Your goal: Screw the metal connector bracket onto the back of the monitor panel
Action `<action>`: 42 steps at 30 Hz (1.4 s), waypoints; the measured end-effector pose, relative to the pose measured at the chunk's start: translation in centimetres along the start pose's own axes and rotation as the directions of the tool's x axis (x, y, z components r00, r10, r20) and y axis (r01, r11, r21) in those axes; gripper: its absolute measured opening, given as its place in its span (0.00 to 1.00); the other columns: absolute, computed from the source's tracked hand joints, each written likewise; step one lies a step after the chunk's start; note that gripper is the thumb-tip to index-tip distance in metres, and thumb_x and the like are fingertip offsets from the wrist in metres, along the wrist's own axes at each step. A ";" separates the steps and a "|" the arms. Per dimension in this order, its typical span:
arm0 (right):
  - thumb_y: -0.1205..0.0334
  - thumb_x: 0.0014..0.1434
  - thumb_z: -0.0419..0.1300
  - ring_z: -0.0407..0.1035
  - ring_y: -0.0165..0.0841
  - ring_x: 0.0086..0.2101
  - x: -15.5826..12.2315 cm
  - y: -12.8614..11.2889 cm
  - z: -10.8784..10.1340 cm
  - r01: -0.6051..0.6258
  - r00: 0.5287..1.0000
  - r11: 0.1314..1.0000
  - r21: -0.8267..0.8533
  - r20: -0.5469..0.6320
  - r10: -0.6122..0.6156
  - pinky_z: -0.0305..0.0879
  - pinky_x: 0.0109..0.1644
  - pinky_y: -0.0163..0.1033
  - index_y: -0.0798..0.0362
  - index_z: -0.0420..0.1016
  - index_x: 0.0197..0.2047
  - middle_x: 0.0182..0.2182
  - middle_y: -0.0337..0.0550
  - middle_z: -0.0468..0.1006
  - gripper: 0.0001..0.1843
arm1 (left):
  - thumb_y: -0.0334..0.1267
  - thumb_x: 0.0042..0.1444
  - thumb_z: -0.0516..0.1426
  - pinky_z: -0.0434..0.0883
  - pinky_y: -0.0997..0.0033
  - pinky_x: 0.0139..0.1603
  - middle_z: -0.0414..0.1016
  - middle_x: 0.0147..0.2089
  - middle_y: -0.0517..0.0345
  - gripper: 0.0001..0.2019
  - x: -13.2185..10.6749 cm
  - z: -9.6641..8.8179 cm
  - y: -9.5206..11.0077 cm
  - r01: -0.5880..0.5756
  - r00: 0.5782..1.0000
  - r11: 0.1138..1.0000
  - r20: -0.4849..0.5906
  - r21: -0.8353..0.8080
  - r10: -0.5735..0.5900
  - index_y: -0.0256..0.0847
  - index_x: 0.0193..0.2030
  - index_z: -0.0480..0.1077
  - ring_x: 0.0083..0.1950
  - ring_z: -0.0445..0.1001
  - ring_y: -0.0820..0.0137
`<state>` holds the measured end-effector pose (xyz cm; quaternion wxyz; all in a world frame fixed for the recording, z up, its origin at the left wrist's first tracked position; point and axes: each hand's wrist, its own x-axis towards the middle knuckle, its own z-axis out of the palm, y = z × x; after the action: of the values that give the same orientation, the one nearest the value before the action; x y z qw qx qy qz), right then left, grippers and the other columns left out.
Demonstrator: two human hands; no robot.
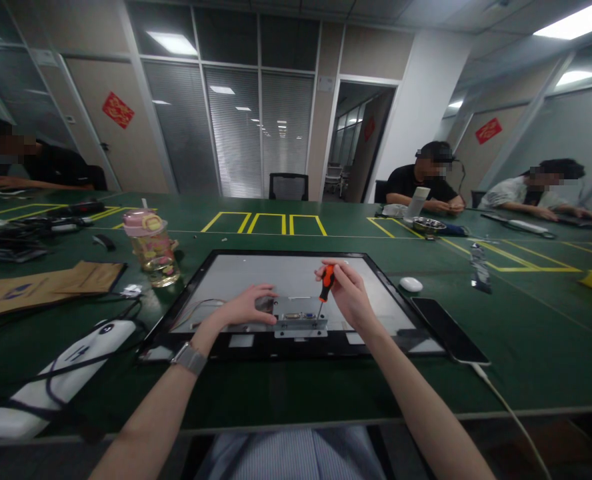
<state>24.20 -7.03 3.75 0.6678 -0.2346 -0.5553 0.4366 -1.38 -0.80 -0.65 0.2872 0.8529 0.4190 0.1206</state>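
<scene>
A green table (536, 360) marked with yellow tape (245, 223) runs back towards a glass wall (236, 133). The panel (246, 273) lies flat near the front edge, the bracket (301, 325) on its near part. A cup (153, 250) stands beside its left edge, a phone (449, 330) by the right; green surface stretches beyond, up to a chair (289, 187). The right hand (350, 293), raised, grasps a screwdriver (327, 283) pointing down at the bracket; the left hand (246, 307) curves at its left end, whether gripping I can't tell.
</scene>
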 end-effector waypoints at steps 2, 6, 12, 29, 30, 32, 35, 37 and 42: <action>0.56 0.62 0.53 0.71 0.34 0.36 0.0 -0.1 -0.1 0.068 0.998 0.993 -0.099 0.000 -0.068 0.65 0.47 0.45 0.49 0.76 0.41 0.31 0.42 0.76 0.11 | 0.60 0.41 0.62 0.50 0.54 0.67 0.51 0.69 0.55 0.36 0.0 0.0 -0.1 0.007 1.000 1.000 0.006 0.005 -0.007 0.50 0.58 0.65 0.69 0.49 0.54; 0.58 0.63 0.52 0.71 0.35 0.37 -0.1 -0.2 -0.1 0.134 0.991 0.942 -0.308 0.024 -0.133 0.65 0.47 0.45 0.49 0.74 0.45 0.35 0.43 0.76 0.12 | 0.60 0.41 0.62 0.50 0.55 0.67 0.52 0.69 0.55 0.36 0.0 0.0 -0.1 0.000 1.000 1.000 0.003 0.019 0.000 0.50 0.58 0.65 0.69 0.50 0.55; 0.60 0.54 0.63 0.67 0.34 0.35 -0.4 0.0 0.3 0.224 0.942 0.802 -0.553 -0.088 -0.323 0.65 0.42 0.42 0.48 0.76 0.37 0.33 0.42 0.71 0.06 | 0.59 0.41 0.62 0.51 0.56 0.67 0.53 0.68 0.54 0.36 0.0 0.0 0.0 -0.003 1.000 1.000 -0.006 0.014 0.003 0.49 0.57 0.66 0.69 0.50 0.56; 0.60 0.60 0.54 0.67 0.34 0.38 -0.7 -0.5 0.3 0.221 0.958 0.807 -0.548 -0.031 -0.284 0.64 0.43 0.42 0.49 0.76 0.39 0.36 0.43 0.70 0.09 | 0.58 0.41 0.63 0.49 0.55 0.68 0.53 0.69 0.54 0.35 0.0 0.0 0.2 0.006 1.000 1.000 -0.001 0.004 -0.006 0.49 0.57 0.66 0.69 0.50 0.56; 0.61 0.62 0.52 0.67 0.35 0.38 -0.8 -0.6 0.4 0.211 0.965 0.824 -0.526 -0.020 -0.261 0.64 0.43 0.42 0.49 0.76 0.41 0.37 0.43 0.71 0.11 | 0.58 0.41 0.63 0.49 0.55 0.68 0.53 0.69 0.54 0.35 0.0 -0.1 0.3 0.009 1.000 1.000 0.000 0.004 -0.009 0.49 0.57 0.66 0.69 0.50 0.56; 0.61 0.62 0.50 0.68 0.35 0.39 -0.8 -0.6 0.4 0.197 0.973 0.850 -0.489 -0.006 -0.229 0.64 0.44 0.43 0.48 0.75 0.44 0.38 0.44 0.72 0.13 | 0.58 0.41 0.63 0.50 0.55 0.68 0.52 0.69 0.54 0.35 -0.1 -0.1 0.4 0.010 1.000 1.000 0.004 0.003 -0.010 0.49 0.57 0.66 0.69 0.50 0.56; 0.60 0.59 0.56 0.67 0.35 0.38 -0.7 -0.3 0.3 0.195 0.969 0.837 -0.512 -0.031 -0.246 0.65 0.44 0.43 0.48 0.74 0.43 0.37 0.43 0.71 0.09 | 0.59 0.41 0.63 0.50 0.55 0.68 0.53 0.69 0.55 0.35 -0.1 -0.2 0.4 0.004 1.000 1.000 0.004 -0.003 -0.004 0.50 0.57 0.66 0.69 0.50 0.56; 0.61 0.55 0.61 0.66 0.34 0.37 -0.5 0.0 0.3 0.214 0.954 0.809 -0.548 -0.059 -0.293 0.65 0.44 0.43 0.47 0.75 0.40 0.35 0.42 0.68 0.08 | 0.59 0.41 0.63 0.50 0.55 0.68 0.53 0.69 0.55 0.35 0.0 -0.1 0.2 0.000 1.000 1.000 0.000 -0.009 0.000 0.49 0.57 0.66 0.69 0.50 0.56; 0.60 0.59 0.57 0.66 0.35 0.40 -0.6 -0.3 0.4 0.210 0.963 0.819 -0.534 -0.032 -0.268 0.65 0.45 0.44 0.47 0.76 0.41 0.39 0.44 0.68 0.08 | 0.59 0.41 0.63 0.50 0.55 0.68 0.53 0.69 0.54 0.36 0.0 0.0 0.1 0.014 1.000 1.000 -0.005 -0.003 -0.014 0.48 0.57 0.66 0.69 0.49 0.55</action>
<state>23.93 -7.76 3.75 0.6560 -0.3594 -0.6422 0.1675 -1.28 -0.83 -0.58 0.2883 0.8491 0.4255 0.1215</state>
